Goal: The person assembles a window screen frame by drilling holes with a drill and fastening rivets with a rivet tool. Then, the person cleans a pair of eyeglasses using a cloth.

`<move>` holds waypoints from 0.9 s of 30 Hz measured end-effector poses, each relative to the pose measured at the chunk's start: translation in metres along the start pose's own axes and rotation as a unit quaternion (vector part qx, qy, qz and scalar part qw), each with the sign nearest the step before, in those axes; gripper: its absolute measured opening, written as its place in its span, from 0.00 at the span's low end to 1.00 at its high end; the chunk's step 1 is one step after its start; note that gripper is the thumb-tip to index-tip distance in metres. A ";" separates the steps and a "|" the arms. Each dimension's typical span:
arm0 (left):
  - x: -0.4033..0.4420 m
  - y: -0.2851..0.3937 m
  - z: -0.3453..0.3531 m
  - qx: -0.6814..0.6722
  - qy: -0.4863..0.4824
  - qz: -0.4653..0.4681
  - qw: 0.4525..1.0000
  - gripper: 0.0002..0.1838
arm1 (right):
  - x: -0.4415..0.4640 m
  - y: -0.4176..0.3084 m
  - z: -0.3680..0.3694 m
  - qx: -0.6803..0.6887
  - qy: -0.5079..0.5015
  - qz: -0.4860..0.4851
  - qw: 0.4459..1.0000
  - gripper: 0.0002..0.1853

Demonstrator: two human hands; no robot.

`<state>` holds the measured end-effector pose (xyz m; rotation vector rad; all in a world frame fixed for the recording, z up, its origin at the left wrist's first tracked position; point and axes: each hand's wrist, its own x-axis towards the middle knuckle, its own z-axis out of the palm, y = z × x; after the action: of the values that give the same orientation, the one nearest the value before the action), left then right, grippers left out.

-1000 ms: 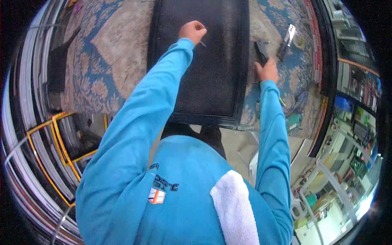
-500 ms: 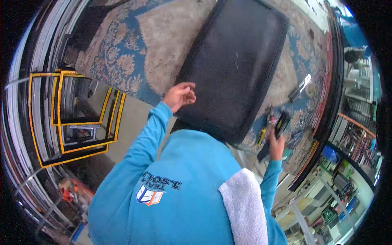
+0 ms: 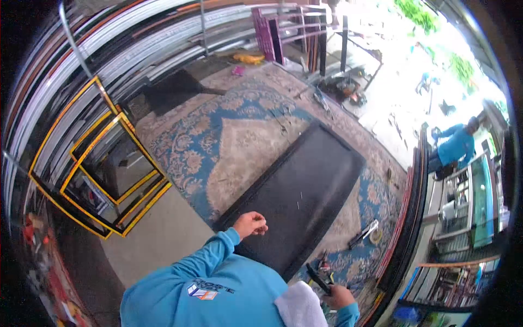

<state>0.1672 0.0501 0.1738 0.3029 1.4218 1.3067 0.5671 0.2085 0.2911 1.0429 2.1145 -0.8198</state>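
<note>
Now my left hand (image 3: 251,224) was over the black panel's (image 3: 316,180) near end, fingers curled together, though I couldn't tell whether they pinched anything; my right hand (image 3: 339,298) was closed around a dark tool (image 3: 318,278). The panel lay on the rug (image 3: 239,158), two pale slivers (image 3: 298,205) on it.

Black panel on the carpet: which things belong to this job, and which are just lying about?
Likely in the job:
black panel, near the left hand
black tool, in the right hand
pale slivers on the panel

Likely lying about:
silver-and-black tool on the carpet
roll beside it
yellow-edged frames
</note>
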 end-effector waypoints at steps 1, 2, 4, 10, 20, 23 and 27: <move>-0.004 0.002 0.005 -0.002 0.007 0.013 1.000 0.10 | -0.009 -0.019 -0.009 -0.008 0.053 -0.041 0.998 0.24; -0.009 0.004 0.011 0.003 0.007 0.012 1.000 0.11 | -0.003 -0.032 -0.006 -0.014 0.060 -0.052 0.997 0.24; -0.016 0.007 0.020 0.009 0.020 0.020 1.000 0.11 | 0.014 -0.053 0.004 0.194 0.191 -0.134 0.953 0.22; -0.044 0.032 0.029 -0.036 0.065 0.128 0.989 0.10 | 0.058 -0.082 0.025 0.320 0.178 -0.304 0.880 0.20; -0.104 0.029 0.013 -0.173 0.092 0.175 0.965 0.09 | 0.055 -0.152 0.028 -0.019 0.169 -0.211 0.962 0.12; -0.103 0.015 0.007 -0.186 0.135 0.200 0.953 0.08 | 0.065 -0.149 0.034 -0.069 0.149 -0.200 0.966 0.12; -0.114 0.004 0.009 -0.239 0.171 0.169 0.941 0.09 | 0.081 -0.138 0.043 -0.030 0.145 -0.255 0.955 0.11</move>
<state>0.2116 -0.0327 0.2397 -0.0152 1.3105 2.0161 0.4244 0.1440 0.2385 0.6118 2.7027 -0.8674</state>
